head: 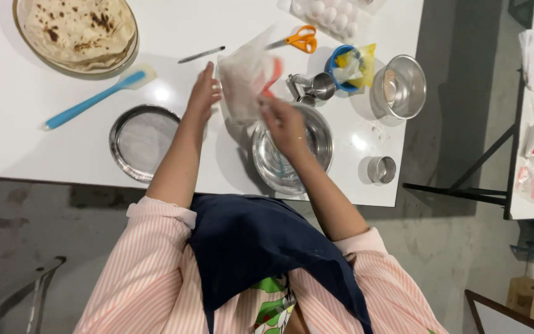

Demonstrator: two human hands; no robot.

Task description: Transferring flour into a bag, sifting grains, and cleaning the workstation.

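A clear plastic bag [245,77] with white powder and a red patch is held up above the white table [20,142]. My left hand [203,93] grips its left side and my right hand [283,124] grips its lower right edge. Right under my right hand stands a steel mixing bowl [322,145], partly hidden by that hand. The bag looks blurred.
A round steel sieve [142,141] lies left of the bowl. Farther off are a blue spatula [91,99], a plate of flatbreads [76,31], a pen [201,54], orange scissors [299,39], an egg tray [332,15], measuring cups [316,86], a blue bowl [346,67], a steel bowl [400,86] and a small tin [381,169].
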